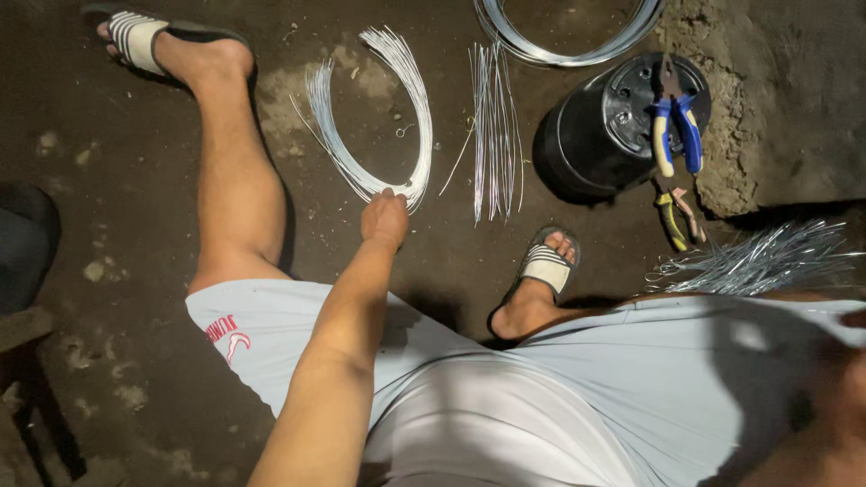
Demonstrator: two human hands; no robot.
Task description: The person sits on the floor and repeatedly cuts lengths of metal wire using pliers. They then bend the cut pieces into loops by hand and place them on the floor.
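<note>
Dark, packed earth made up the floor where a person sat in pale grey shorts and striped sandals, legs spread, seen from above. One hand (pixel 385 216) — which of the two could not be told for certain from the arm's line, though it reached down from the left side of the body — stretched to the ground between the knees. Its fingers were curled down onto the lower end of a curved bundle of cut wire (pixel 374 117), touching the strands where the arc bent nearest the body; whether they actually pinched the wire could not be made out. The other hand was out of view.

Just right of the hand lay a straight bundle of thin wires (pixel 494 135), apart from the curved one. A large wire coil (pixel 568 41) sat at the top edge. Beside it stood an overturned black pot (pixel 604 131) with blue-handled pliers (pixel 677 126) resting on its base — a second, yellow-handled tool (pixel 678 216) lay on the ground just below. More loose wire ends (pixel 767 257) fanned out near the right knee.
</note>
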